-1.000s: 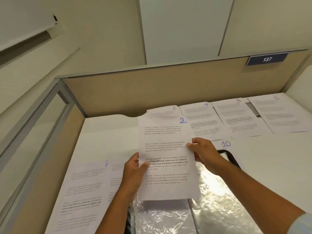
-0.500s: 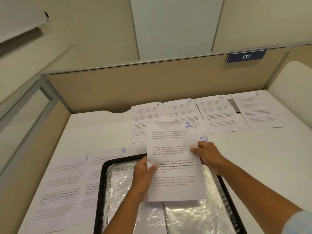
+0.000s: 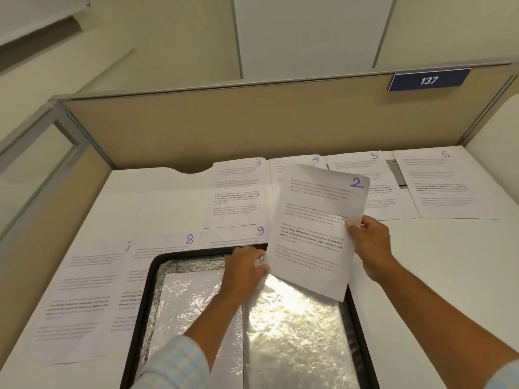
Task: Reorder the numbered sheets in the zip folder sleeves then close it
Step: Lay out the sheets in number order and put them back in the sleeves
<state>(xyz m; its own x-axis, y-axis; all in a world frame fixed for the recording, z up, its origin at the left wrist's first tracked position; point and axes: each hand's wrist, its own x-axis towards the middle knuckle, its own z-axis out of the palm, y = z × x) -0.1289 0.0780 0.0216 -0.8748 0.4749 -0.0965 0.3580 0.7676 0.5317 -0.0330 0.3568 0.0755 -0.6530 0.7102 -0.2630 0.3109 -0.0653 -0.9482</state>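
Sheet 2 (image 3: 317,228) hangs tilted above the far right corner of the open black zip folder (image 3: 148,290). My right hand (image 3: 370,245) pinches its right edge. My left hand (image 3: 247,268) rests at the top of the folder's shiny clear sleeve (image 3: 295,332), fingers closed on the plastic edge right beside the sheet's lower left corner. Laid out on the desk are sheet 3 (image 3: 238,192), sheet 4 (image 3: 316,159), sheet 5 (image 3: 362,164), sheet 6 (image 3: 441,183), sheet 7 (image 3: 84,290), sheet 8 (image 3: 168,248) and sheet 9 (image 3: 238,237).
A beige partition (image 3: 224,122) with a blue sign reading 137 (image 3: 428,80) closes the back of the white desk (image 3: 435,262). A glass side panel (image 3: 28,178) stands on the left. The folder covers the lower parts of sheets 8 and 9.
Sheet 2 has swung right and tilted, held now by my right hand alone. My left hand let go of it and dropped onto the sleeve's top edge. The view tipped down.
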